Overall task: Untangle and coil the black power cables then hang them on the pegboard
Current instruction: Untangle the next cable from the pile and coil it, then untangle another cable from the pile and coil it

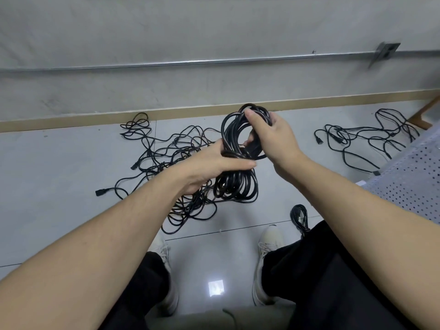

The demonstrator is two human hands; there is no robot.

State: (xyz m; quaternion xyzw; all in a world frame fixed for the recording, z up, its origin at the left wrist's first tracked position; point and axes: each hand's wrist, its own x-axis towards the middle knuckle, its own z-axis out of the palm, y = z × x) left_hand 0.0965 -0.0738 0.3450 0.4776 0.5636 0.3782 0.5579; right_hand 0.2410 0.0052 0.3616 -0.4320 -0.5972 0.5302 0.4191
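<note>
The coil [238, 158] hangs between both hands above the floor [59, 163]. Behind and left of the coil, a tangled heap [171, 153] lies on the floor; well right of it, another tangle [366, 139] lies beside the pegboard [409, 177].

This looks like a plain utility or workshop room rather than a home. The wall [166, 32] at twelve o'clock is bare, scuffed grey plaster, and a bare metal pipe [190, 61] runs along it to a metal box [385, 53] at one o'clock, wiring left on the surface the way back rooms have it. A tan skirting strip [95, 117] meets a floor [59, 163] of large pale glossy tiles, which mirror a square ceiling light at six o'clock. Loose black cables [166, 153] lie in heaps on the floor at eleven and two o'clock. At three o'clock a white board full of small holes [409, 177] leans in, with a wooden leg [426, 110] behind it
</note>
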